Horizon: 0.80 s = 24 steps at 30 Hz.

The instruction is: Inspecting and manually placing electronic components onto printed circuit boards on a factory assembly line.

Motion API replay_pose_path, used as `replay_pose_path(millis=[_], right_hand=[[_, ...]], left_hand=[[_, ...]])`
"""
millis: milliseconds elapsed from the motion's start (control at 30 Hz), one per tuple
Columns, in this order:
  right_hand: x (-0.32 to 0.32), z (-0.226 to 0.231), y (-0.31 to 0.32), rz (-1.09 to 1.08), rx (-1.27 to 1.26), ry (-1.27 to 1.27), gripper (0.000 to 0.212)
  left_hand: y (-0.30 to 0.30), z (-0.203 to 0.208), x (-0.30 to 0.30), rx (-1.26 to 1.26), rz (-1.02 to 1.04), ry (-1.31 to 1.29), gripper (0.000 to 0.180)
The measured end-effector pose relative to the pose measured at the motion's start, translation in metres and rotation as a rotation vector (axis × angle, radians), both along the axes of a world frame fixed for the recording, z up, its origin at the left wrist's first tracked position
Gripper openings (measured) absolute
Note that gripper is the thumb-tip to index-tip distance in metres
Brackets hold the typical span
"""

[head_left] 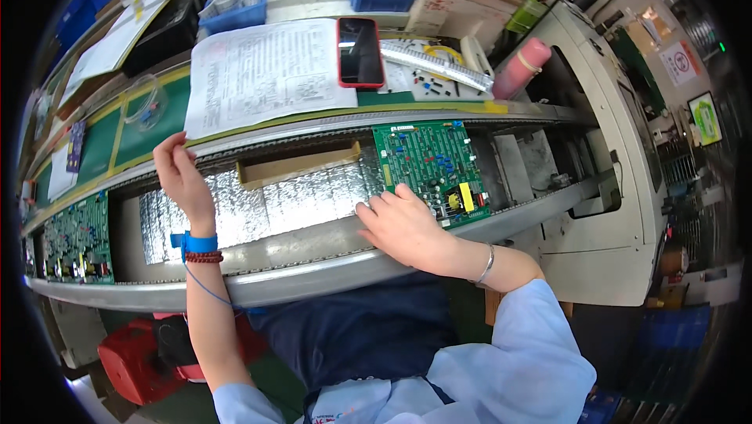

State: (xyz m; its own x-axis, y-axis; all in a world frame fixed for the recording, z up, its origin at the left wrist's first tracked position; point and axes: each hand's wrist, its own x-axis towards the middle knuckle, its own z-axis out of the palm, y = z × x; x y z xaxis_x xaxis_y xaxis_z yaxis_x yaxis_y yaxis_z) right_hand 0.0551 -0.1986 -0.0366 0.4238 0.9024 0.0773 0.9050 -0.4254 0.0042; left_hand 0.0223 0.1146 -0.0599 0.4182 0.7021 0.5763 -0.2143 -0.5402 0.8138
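The right hand (407, 224), the nearer, is placed with loosely curled fingers at the near-left corner of a green rectangular circuit board (419, 154), which lies beyond and rightward; whether it is gripped cannot be told. Well leftward, the half-curled left hand (186, 181) is seen empty.

A metal-railed conveyor (305, 276) carries a green circuit board (413, 146) toward its right end and a second board (77, 237) at its left end; between them lie a silvery sheet (301, 206) and, along the far edge, a cardboard tray (301, 167); the green bench (99, 140) behind bears a clear cup (146, 103) left of centre, printed paper (262, 75) reaching its front edge, and a pink bottle (522, 70) toward its right end.
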Motion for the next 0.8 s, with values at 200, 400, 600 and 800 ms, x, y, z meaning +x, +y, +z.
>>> replay_pose_path(millis=[200, 400, 600, 800], right_hand=[[0.014, -0.003, -0.041, -0.141, -0.026, -0.024, 0.024], [0.025, -0.005, -0.078, -0.305, -0.057, -0.054, 0.026], [0.037, -0.015, -0.112, -0.434, -0.024, -0.107, 0.026], [0.052, -0.022, -0.139, -0.565, -0.039, -0.142, 0.024]], left_hand=[[0.001, 0.002, -0.001, 0.022, 0.007, 0.010, 0.018], [0.005, 0.002, -0.006, 0.016, 0.041, 0.019, 0.018], [0.001, 0.002, -0.005, -0.020, 0.039, -0.011, 0.019], [0.002, -0.003, -0.005, 0.017, 0.056, 0.003, 0.020]])
